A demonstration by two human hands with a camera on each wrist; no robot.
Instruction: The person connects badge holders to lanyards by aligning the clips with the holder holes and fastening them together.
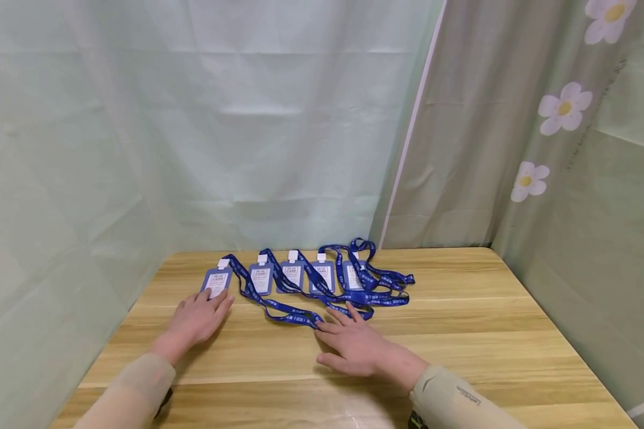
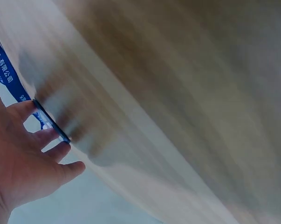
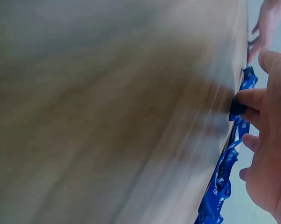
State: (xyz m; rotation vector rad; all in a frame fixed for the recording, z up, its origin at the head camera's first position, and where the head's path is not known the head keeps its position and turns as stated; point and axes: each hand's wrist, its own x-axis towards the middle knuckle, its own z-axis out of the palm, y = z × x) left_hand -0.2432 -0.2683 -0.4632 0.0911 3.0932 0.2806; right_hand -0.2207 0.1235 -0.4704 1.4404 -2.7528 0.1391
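Observation:
Fingertips of my left hand (image 1: 197, 319) rest on the lower part of the leftmost badge holder (image 1: 215, 280), a blue frame with a white card. In the left wrist view this badge holder (image 2: 51, 120) shows edge-on under the fingers. A blue printed lanyard (image 1: 249, 290) runs from its white clip toward the right. My right hand (image 1: 356, 345) lies palm down with spread fingers, its fingertips touching the near end of the blue lanyards. The right wrist view shows the fingers over a lanyard loop (image 3: 236, 109).
Several more badge holders (image 1: 260, 280) stand in a row along the back of the wooden table (image 1: 461, 333), their lanyards overlapping toward the right. A pale curtain (image 1: 279, 131) hangs behind the table, and a flowered one (image 1: 563, 110) at the right.

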